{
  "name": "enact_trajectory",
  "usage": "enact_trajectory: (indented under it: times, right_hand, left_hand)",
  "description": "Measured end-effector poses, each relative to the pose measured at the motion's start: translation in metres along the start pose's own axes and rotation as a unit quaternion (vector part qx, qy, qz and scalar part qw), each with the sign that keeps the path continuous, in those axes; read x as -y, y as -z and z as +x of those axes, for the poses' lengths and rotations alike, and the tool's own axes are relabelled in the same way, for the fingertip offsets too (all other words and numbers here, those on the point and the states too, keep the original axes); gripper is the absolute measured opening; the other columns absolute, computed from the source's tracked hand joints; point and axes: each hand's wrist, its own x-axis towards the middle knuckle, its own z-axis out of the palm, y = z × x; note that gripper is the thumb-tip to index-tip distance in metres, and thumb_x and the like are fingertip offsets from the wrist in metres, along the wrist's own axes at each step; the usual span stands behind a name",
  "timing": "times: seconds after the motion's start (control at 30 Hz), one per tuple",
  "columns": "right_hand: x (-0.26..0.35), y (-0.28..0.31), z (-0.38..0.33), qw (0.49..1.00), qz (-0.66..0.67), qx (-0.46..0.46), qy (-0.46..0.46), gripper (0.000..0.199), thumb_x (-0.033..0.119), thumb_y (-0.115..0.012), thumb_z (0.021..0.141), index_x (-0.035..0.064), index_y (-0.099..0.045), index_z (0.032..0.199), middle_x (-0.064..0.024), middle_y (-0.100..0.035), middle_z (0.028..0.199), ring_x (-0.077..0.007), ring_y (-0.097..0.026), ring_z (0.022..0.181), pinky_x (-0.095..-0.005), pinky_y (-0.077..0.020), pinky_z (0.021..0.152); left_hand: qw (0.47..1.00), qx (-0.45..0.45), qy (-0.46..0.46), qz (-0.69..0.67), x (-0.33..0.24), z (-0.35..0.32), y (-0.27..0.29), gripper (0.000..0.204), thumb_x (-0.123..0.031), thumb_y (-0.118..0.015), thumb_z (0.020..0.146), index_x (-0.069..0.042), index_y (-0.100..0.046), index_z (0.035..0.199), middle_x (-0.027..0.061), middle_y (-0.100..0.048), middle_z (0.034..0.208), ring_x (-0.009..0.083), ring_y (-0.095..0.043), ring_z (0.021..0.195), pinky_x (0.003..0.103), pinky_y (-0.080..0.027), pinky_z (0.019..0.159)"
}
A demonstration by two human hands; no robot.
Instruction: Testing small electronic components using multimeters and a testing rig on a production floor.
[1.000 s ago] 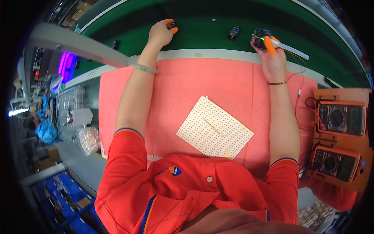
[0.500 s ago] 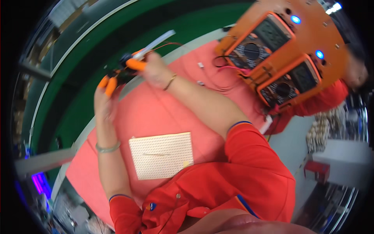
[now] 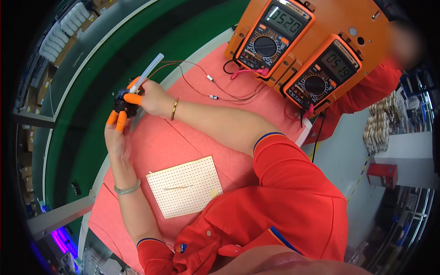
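My left hand, with orange covers on its fingertips, is closed on a small black part near the far left edge of the pink mat. From the right, my right hand reaches in, also with orange fingertip covers. Its fingers pinch a translucent white stick, whose lower end meets the black part. Thin red and dark wires with small white connectors run from my right hand toward two orange multimeters. Fingers hide much of the black part, so its exact kind cannot be told.
Two multimeters sit on an orange panel at the far right. A perforated cream sheet with a thin cotton-swab-like stick lies on the pink mat. Beyond the mat's edge runs a green conveyor belt. A person's red sleeve is behind the panel.
Both hands have shifted left and lower in the picture and are closer together around the black part. The panel's two blue lights, lit earlier, look dark. The whole view has also shifted.
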Motion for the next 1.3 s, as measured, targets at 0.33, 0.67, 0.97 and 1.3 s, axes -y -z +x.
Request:
enact_trajectory:
  times: [0.33,0.67,0.97,1.3]
  right_hand:
    - [0.002,-0.002,0.003,0.995,-0.056,0.07,0.035,0.018,0.012,-0.054,0.08,-0.0007,-0.053,0.093,-0.0042,-0.057,0.081,-0.0084,-0.052,0.07,-0.022,-0.0434,0.06]
    - [0.006,-0.013,-0.008,0.992,-0.102,0.069,0.04,0.02,0.014,-0.053,0.081,-0.0001,-0.05,0.096,-0.0047,-0.055,0.088,-0.0087,-0.051,0.075,-0.0223,-0.0431,0.068]
    - [0.01,-0.015,-0.005,0.999,-0.019,0.028,-0.024,0.023,0.017,-0.051,0.083,-0.0005,-0.05,0.097,-0.0056,-0.055,0.09,-0.0097,-0.054,0.081,-0.0237,-0.0461,0.067]
    - [0.004,-0.012,-0.006,0.987,-0.134,0.07,0.05,0.02,0.016,-0.052,0.082,0.0013,-0.049,0.095,-0.0059,-0.055,0.089,-0.0119,-0.054,0.081,-0.0255,-0.0462,0.069]
  left_hand:
    - [0.995,-0.1,-0.009,-0.021,-0.005,0.007,0.001,0.037,-0.01,-0.058,0.077,0.003,-0.046,0.11,0.0064,-0.053,0.094,0.0122,-0.052,0.079,0.024,-0.043,0.072]
    - [0.996,-0.081,-0.023,0.031,-0.007,-0.003,-0.003,0.032,-0.012,-0.062,0.074,0.003,-0.053,0.102,0.0065,-0.057,0.088,0.0099,-0.052,0.08,0.02,-0.041,0.072]
    - [0.992,-0.096,-0.056,0.059,-0.004,0.001,-0.004,0.037,-0.014,-0.065,0.072,0.002,-0.053,0.103,0.0071,-0.057,0.09,0.0109,-0.052,0.082,0.021,-0.041,0.072]
    - [0.992,-0.081,-0.056,0.078,-0.006,-0.003,-0.005,0.034,-0.011,-0.063,0.073,0.001,-0.054,0.103,0.0077,-0.057,0.093,0.0115,-0.052,0.084,0.02,-0.04,0.074]
